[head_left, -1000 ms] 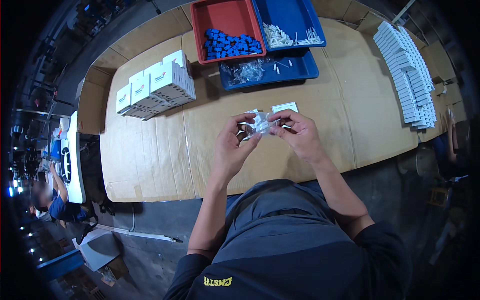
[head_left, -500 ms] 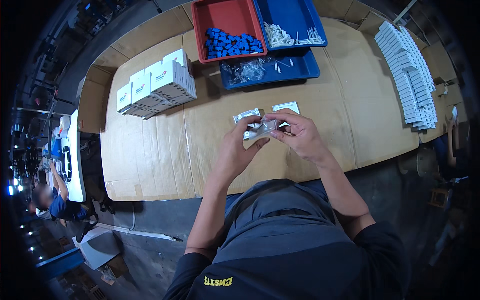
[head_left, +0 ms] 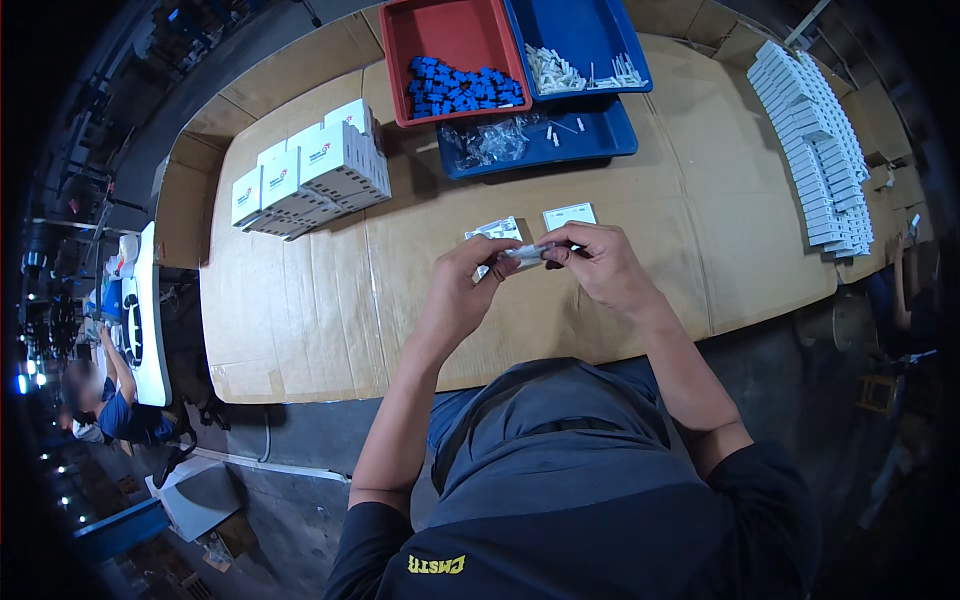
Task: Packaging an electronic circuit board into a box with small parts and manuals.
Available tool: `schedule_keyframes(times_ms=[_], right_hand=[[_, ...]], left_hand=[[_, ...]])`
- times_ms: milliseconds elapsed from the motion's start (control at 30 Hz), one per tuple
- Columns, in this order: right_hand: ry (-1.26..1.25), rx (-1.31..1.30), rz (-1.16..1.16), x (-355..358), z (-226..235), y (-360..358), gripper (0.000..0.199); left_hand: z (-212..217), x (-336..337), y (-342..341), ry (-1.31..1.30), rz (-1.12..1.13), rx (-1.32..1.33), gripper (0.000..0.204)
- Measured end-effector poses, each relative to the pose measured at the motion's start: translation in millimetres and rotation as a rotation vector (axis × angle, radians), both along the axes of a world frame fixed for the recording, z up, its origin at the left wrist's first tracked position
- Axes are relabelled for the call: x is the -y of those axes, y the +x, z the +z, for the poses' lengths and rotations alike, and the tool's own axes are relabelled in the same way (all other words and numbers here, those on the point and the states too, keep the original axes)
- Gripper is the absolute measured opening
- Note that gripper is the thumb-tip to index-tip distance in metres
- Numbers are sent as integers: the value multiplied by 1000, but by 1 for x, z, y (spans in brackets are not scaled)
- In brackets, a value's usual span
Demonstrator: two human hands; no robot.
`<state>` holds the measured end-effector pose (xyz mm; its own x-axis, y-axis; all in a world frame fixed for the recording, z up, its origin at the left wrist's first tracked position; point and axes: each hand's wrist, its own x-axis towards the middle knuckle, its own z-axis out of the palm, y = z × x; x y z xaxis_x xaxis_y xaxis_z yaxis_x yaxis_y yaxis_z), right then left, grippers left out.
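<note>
Between both hands, above the cardboard-covered table, is a small clear plastic bag, bunched narrow; its contents are too small to make out. My left hand pinches one end with thumb and fingers. At the other end, my right hand grips it between thumb and fingertips. Just beyond the left fingers lies a white box piece with its inside showing, partly hidden by that hand. A flat white box piece rests beyond the right hand.
White boxes stand stacked at the left. A red tray holds blue parts; a blue tray beside it holds white parts. A lower blue tray contains clear bags. More white boxes line the right. Other people work at both sides.
The bag, held wider and fuller before, is now squeezed into a narrow strip. My left fingers have closed onto it, and the right hand has shifted slightly.
</note>
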<state>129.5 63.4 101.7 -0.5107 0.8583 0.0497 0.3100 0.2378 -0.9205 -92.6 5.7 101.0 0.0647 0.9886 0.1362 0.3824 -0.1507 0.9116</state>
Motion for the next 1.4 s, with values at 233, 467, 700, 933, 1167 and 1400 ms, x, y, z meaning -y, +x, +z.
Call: schedule_keyframes(times_ms=[233, 467, 700, 933, 1167, 1400], right_hand=[[-276, -158, -6, 4, -23, -3, 16], [-511, -117, 13, 27, -58, 5, 14], [-906, -135, 25, 62, -94, 28, 18], [-725, -89, -11, 20, -86, -4, 21], [-107, -20, 26, -41, -94, -33, 18], [590, 263, 156, -43, -103, -36, 10]], left_hand=[[-30, 9, -5, -229, 56, 106, 15], [-65, 39, -2, -385, 17, 128, 16], [-93, 87, 12, -544, -3, 155, 18], [-89, 56, 9, -346, 163, 139, 17], [-88, -8, -30, 215, 132, -302, 15], [-111, -6, -38, 308, 119, -483, 17]])
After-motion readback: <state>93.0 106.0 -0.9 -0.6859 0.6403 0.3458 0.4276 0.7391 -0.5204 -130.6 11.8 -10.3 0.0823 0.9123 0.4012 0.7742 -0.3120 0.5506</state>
